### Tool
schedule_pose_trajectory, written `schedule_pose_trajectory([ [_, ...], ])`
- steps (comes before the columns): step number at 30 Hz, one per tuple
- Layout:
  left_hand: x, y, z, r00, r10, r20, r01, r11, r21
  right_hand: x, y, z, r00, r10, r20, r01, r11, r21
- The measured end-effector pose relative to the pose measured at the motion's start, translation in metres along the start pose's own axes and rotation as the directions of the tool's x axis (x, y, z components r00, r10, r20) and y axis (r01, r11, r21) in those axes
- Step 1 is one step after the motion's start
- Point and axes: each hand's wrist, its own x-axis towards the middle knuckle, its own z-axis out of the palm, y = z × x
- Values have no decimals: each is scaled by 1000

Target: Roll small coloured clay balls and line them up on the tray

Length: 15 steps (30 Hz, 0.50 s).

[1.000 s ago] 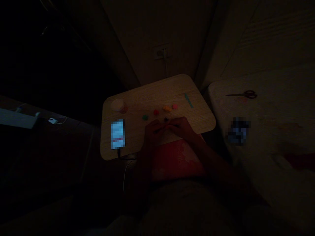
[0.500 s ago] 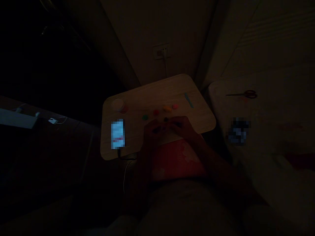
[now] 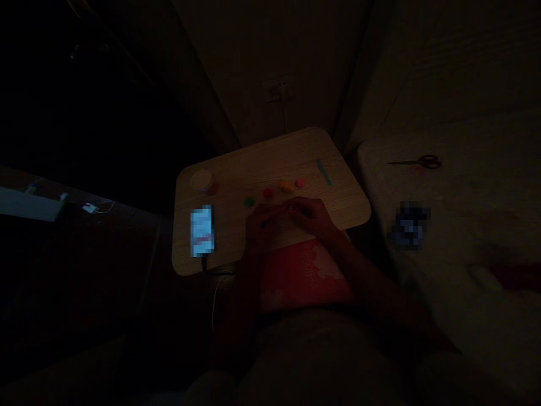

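Observation:
My left hand [image 3: 262,223] and my right hand [image 3: 307,214] meet over the front of a small wooden table [image 3: 262,163]. Their fingers are bent together at the tips; whatever they pinch is hidden in the dark. Just beyond the fingers lie small lumps that look like modelling clay: a green lump [image 3: 249,201], a red lump [image 3: 267,193], a yellow-orange lump [image 3: 286,186] and a pink lump [image 3: 300,183]. Farther right is a flat blue-green strip-like tool [image 3: 324,172].
A round tub [image 3: 203,180] stands at the table's left, behind a lit phone [image 3: 202,231] with a cable. Scissors [image 3: 416,162] and a blurred-out item [image 3: 409,225] lie on the pale surface at right. Red cloth [image 3: 306,276] covers my lap. A wall socket [image 3: 276,90] is behind.
My fingertips have shifted slightly and drawn closer together. A small dark green bit seen at the fingertips earlier is now out of sight. The lumps on the table have stayed put.

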Motion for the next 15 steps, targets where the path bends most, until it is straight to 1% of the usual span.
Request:
schedule_pose_trajectory([
  [3, -2, 0, 1, 998, -44, -50, 45, 999, 10, 0, 1, 0, 1000, -6, -6, 6, 1000, -11],
  [6, -2, 1, 1, 992, -103, -74, 107, 993, 41, -1, 3, 1, 1000, -8, -5, 8, 1000, -13],
  [8, -2, 2, 0, 992, -103, -75, 107, 993, 49, -1, 4, 1, 1000, -6, -2, 6, 1000, -12],
  [13, 1, 1, -1, 997, -74, -28, 75, 996, 43, -1, 4, 0, 1000, -21, 9, 21, 1000, 2],
  [15, 1, -1, -2, 998, -58, -31, 59, 997, 50, -1, 3, 0, 1000, -9, 11, 9, 1000, 3],
])
